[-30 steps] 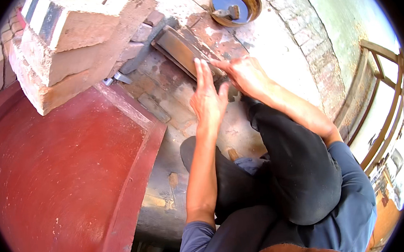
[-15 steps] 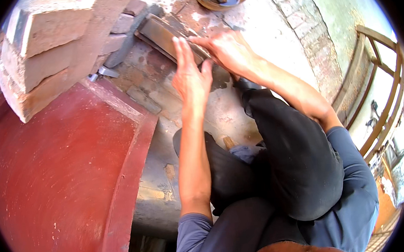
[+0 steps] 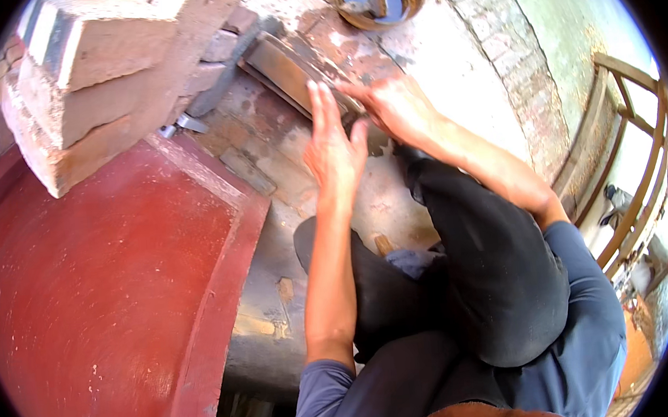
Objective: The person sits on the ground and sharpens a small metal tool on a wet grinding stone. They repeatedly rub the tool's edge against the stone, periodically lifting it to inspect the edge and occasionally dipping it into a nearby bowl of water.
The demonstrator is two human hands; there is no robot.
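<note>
A long, flat, brownish slab (image 3: 281, 63), like a sharpening stone, lies slanted on the ground at the upper middle. My left hand (image 3: 331, 148) reaches over its near end, with the fingers stretched out straight together and the thumb apart. Beside it, my right hand (image 3: 401, 109) comes in from the right. Its index finger points toward the left fingertips, and its other fingers curl under at the slab's near end. What those curled fingers grip is hidden. Dark wet patches show on the ground around the slab.
A round basin (image 3: 415, 5) of water with a brush-like block (image 3: 376, 5) in it stands beyond the slab. At left are a red-painted panel (image 3: 106, 279) and a stack of pale bricks (image 3: 106, 54). A wooden chair frame (image 3: 616, 150) leans at far right.
The whole view has shifted a little, so things sit lower and further right. Both hands have slid slightly toward me along the slab, keeping much the same pose.
</note>
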